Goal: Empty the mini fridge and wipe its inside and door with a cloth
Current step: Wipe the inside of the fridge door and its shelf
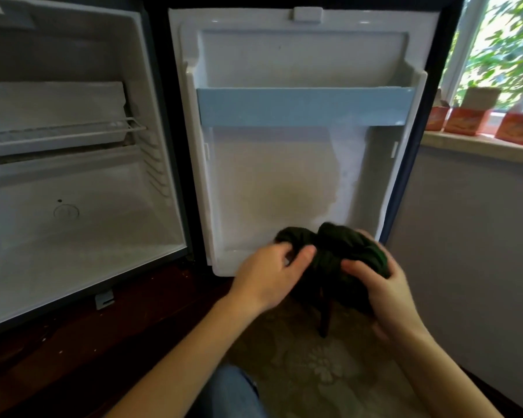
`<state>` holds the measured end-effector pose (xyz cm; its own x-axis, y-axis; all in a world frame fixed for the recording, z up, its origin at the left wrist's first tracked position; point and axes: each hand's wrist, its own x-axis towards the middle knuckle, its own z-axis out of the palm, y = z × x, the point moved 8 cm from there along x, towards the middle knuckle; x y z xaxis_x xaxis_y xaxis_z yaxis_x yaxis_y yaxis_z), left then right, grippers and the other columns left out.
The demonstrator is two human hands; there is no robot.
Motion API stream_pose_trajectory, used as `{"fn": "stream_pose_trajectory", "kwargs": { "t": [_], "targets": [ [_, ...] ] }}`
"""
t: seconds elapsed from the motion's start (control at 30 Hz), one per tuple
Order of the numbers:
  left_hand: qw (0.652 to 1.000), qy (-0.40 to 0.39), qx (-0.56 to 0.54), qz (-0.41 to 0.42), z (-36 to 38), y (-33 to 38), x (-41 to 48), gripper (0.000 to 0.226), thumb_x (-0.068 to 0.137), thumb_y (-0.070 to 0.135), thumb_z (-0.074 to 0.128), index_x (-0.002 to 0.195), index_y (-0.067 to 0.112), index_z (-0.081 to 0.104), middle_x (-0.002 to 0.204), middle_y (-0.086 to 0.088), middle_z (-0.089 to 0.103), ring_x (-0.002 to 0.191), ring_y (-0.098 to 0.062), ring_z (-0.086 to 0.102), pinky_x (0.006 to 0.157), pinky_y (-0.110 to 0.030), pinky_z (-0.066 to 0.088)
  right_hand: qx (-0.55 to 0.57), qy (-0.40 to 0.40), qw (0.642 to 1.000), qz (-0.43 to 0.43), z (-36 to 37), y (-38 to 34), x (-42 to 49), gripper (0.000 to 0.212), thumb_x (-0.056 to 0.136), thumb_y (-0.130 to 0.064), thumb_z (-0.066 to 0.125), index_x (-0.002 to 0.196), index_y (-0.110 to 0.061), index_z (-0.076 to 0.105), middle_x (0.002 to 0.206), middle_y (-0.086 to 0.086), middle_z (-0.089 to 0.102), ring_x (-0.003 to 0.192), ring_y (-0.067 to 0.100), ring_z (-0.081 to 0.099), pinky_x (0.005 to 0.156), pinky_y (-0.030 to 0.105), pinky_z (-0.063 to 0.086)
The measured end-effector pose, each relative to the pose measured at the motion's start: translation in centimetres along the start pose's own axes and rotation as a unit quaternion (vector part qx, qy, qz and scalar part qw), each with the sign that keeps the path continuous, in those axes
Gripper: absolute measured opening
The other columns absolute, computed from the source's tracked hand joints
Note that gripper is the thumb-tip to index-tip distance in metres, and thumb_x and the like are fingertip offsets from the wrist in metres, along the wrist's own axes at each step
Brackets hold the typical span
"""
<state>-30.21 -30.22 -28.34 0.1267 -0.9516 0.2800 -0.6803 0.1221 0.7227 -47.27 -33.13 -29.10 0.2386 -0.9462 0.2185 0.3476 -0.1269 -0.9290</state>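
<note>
1. Closest to the camera there's a knee in blue jeans [233, 393], over a rug [323, 363] with a pale flower pattern.
2. Both hands are up in front of the bottom edge of the open door. The left hand [269, 273] has its fingers curled into one end of a dark green cloth [338, 251], and the right hand [384, 285] is wrapped round the bunched-up other end. A tail of the cloth hangs down between them.
3. Just behind the cloth is the door [284, 164], swung wide open with its white inner side facing the camera. There's a yellowish patch [287, 194] low on the panel and a pale blue rail [305, 107] across the upper shelf.
4. To the left is the mini fridge [73, 236] itself, with a white wire shelf [73, 131] partway up. Nothing stored inside that I can see.
5. Far right, some red cartons [465, 122] sit on a windowsill [480, 146], with green leaves outside the window [501, 40].
</note>
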Motion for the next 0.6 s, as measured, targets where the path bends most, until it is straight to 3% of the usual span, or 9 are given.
{"fn": "stream_pose_trajectory", "kwargs": {
  "t": [0.07,0.17,0.27,0.37,0.47,0.6],
  "targets": [
    [0.991,0.071,0.098,0.064,-2.2,-0.7,1.6,0.058,0.089,0.063,0.033,0.116,0.019,0.062,0.108,0.005,0.058,0.102,-0.015,0.057,0.086,-0.033,0.048,-0.065,0.073,0.987,-0.130,-0.7,-3.2,0.4,0.046,0.084,-0.006,0.068,0.120,-0.031,0.060,0.118,0.001,0.063,0.109,0.019,0.063,0.084,0.039,0.057],
    [0.931,-0.034,0.342,0.121,0.6,-3.7,2.8,0.075,0.080,0.066,0.045,0.142,0.024,0.035,0.137,0.001,0.041,0.128,-0.020,0.038,0.109,-0.033,0.028,-0.228,0.135,0.914,-0.308,0.6,-7.2,1.0,0.057,0.080,-0.027,0.072,0.131,-0.034,0.047,0.135,-0.002,0.040,0.125,0.006,0.043,0.104,0.029,0.044],
    [0.868,-0.102,0.454,0.173,3.5,-4.8,2.3,0.074,0.089,0.034,0.056,0.150,0.023,0.015,0.151,-0.003,0.023,0.137,-0.024,0.023,0.115,-0.037,0.015,-0.322,0.133,0.841,-0.414,3.9,-8.3,3.0,0.062,0.082,-0.023,0.073,0.135,-0.025,0.041,0.140,0.011,0.027,0.134,0.018,0.031,0.111,0.028,0.035],
    [0.878,-0.128,0.433,0.160,4.1,-5.3,2.6,0.068,0.094,0.000,0.041,0.152,0.020,0.011,0.157,-0.001,0.017,0.143,-0.021,0.014,0.118,-0.031,0.007,-0.403,0.123,0.788,-0.448,6.7,-6.8,5.6,0.061,0.083,-0.024,0.071,0.135,-0.028,0.038,0.143,0.002,0.020,0.136,0.032,0.022,0.115,0.045,0.026],
    [0.886,-0.143,0.418,0.139,4.5,-5.8,3.3,0.073,0.092,-0.006,0.042,0.153,0.018,0.009,0.158,0.000,0.014,0.145,-0.018,0.011,0.118,-0.027,0.005,-0.504,0.131,0.724,-0.452,8.3,-4.6,7.2,0.063,0.082,-0.025,0.067,0.137,-0.032,0.038,0.147,0.001,0.020,0.135,0.039,0.017,0.111,0.056,0.026],
    [0.885,-0.153,0.419,0.132,5.2,-6.4,3.6,0.077,0.090,-0.004,0.047,0.153,0.016,0.007,0.159,-0.002,0.012,0.146,-0.020,0.011,0.117,-0.027,0.004,-0.558,0.118,0.726,-0.384,6.4,-1.9,7.1,0.065,0.075,-0.033,0.064,0.138,-0.034,0.044,0.146,0.003,0.028,0.129,0.044,0.024,0.093,0.059,0.046]
  ]
}}
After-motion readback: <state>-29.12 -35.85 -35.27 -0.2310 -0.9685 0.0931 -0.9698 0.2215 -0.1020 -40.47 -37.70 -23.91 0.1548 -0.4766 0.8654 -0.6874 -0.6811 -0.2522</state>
